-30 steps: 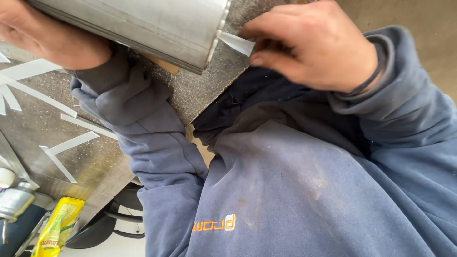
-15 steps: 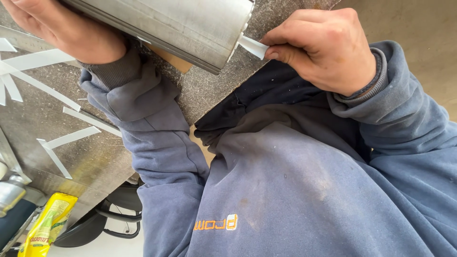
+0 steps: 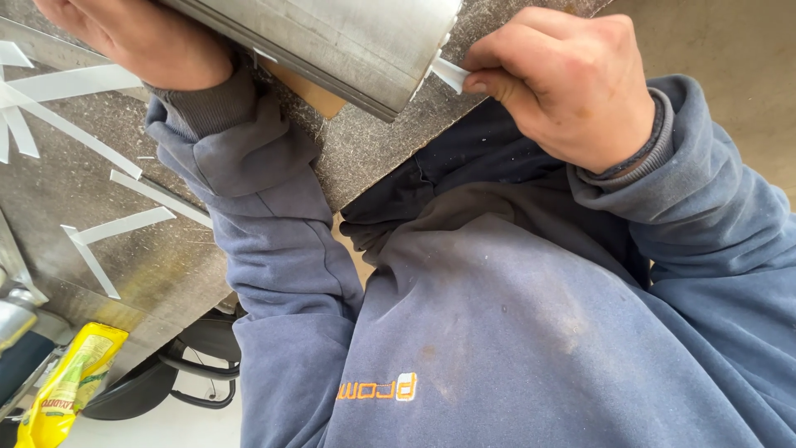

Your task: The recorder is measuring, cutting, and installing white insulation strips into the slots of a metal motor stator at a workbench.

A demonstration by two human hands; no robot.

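A shiny metal tube lies across the grey worktop at the top of the head view. My left hand grips the tube's upper left part. My right hand pinches a white strip that sticks out at the tube's open right end. A brown piece of card shows under the tube. My blue sweater sleeves and chest fill the lower half of the view.
Several white strips lie loose on the worktop at the left. A yellow packet and a dark chair base are on the floor at the lower left. A metal fitting sits at the left edge.
My right hand has closed on the white strip at the tube's end and shifted slightly left. The tube and my left hand moved a little up and right in view.
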